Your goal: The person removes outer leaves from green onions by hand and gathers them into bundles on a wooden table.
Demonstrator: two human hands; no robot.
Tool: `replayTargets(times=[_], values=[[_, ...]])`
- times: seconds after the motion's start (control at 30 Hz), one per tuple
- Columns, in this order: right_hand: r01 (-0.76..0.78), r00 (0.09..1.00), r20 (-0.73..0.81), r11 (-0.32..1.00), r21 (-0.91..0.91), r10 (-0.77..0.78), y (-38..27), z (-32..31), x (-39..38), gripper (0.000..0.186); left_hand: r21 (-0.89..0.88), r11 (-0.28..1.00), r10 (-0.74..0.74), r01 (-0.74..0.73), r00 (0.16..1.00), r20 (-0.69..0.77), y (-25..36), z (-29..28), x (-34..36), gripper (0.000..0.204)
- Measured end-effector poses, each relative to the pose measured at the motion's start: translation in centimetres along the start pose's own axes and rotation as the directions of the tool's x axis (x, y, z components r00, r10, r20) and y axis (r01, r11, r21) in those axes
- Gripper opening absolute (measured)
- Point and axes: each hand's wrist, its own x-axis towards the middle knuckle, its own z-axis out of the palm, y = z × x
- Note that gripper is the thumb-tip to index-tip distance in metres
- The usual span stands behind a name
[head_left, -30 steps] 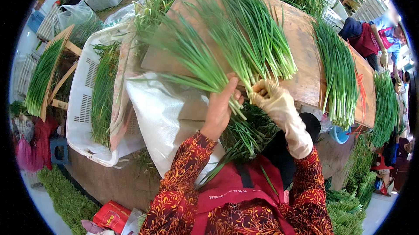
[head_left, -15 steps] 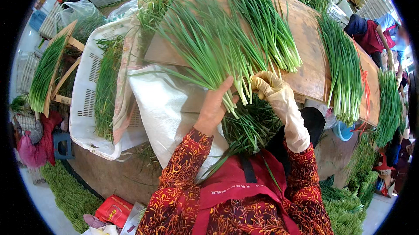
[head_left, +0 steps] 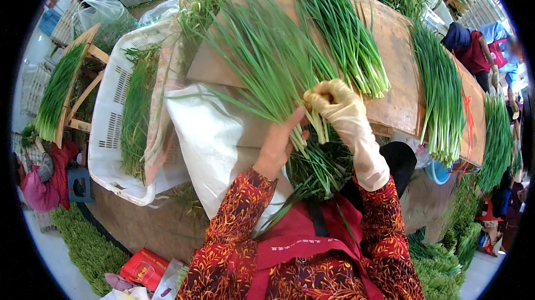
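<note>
Bare and closed, my left hand (head_left: 277, 146) grips a bunch of green chives (head_left: 264, 68) near its pale stem ends. The leaves fan out toward the far left and blur a little. My right hand (head_left: 339, 107), in a cream rubber glove, has its fingers pinched at the stems on the bunch's right side; its fingertips are partly hidden. Just beyond the glove, a neat pile of chives (head_left: 356, 60) lies on a wooden board (head_left: 390, 74), stems toward me. Under my hands, loose chives (head_left: 320, 172) lie in a heap above my lap.
On the left stands a white plastic crate (head_left: 106, 158) with chives and a cloth, beside a white woven sack (head_left: 206, 138). Another chive pile (head_left: 443, 105) rests at the board's right end, above a blue bucket (head_left: 438, 172). Co-workers (head_left: 485, 49) are at both sides.
My right hand has moved left and slightly up, from the right of the bunch to its stems. My left hand stays nearly in place, still holding the bunch.
</note>
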Motion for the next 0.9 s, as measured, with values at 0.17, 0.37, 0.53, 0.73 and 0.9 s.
replayTargets(times=[0.17, 0.37, 0.53, 0.73, 0.9], values=[[0.17, 0.985, -0.069, 0.876, 0.451, -0.156, 0.2, -3.9, -1.6, 0.014, -0.095, 0.994, 0.053, -0.045, 0.995, 0.081, -0.1, -1.6, 0.3, 0.026], [-0.057, 0.996, -0.027, 0.843, 0.536, 0.084, 2.3, -5.6, -3.0, 0.021, -0.085, 0.995, 0.05, -0.044, 0.996, 0.071, 0.2, -0.8, 0.0, 0.023], [-0.095, 0.995, -0.008, 0.956, 0.277, 0.101, 0.8, -4.7, -3.8, 0.026, -0.185, 0.982, 0.056, -0.028, 0.987, 0.15, -0.6, -1.5, -0.1, 0.023], [-0.201, 0.977, 0.086, 0.979, 0.043, 0.197, 0.4, -2.8, -3.1, 0.022, -0.09, 0.996, 0.009, -0.009, 1.0, 0.0, -1.8, 0.2, 0.6, 0.025], [-0.187, 0.982, -0.012, 0.958, -0.215, 0.189, 1.4, -2.4, -1.9, 0.026, -0.082, 0.996, -0.031, 0.034, 0.999, 0.037, -2.0, 1.4, 1.1, 0.017]])
